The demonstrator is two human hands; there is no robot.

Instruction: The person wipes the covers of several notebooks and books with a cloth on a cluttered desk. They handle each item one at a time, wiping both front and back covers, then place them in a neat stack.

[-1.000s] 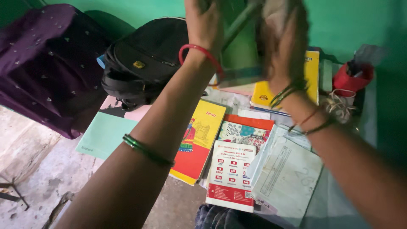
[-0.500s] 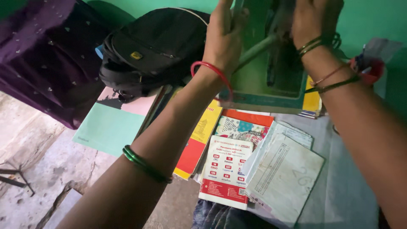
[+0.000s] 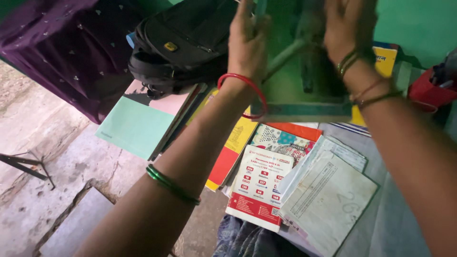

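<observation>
Hands: your left hand [image 3: 247, 45] and right hand [image 3: 350, 28] gripped opposite sides of the green box [image 3: 304, 90], steadying it | Box: upper centre, raised above the books [image 3: 259, 188] | Black backpack [image 3: 181, 43] upper left, untouched.

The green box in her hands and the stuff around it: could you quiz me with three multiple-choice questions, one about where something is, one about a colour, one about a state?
1. Where is the black backpack?
A. left of the green box
B. under the papers
C. on the floor

2. What colour is the bangle at the left hand wrist?
A. blue
B. red
C. white

3. How is the green box?
A. lying under the books
B. held by one hand only
C. held up by both hands

Answers: 1 A, it lies left of the box, by the purple cloth. 2 B, a red ring circles that wrist. 3 C, the left hand and right hand grip it above the books.
</observation>
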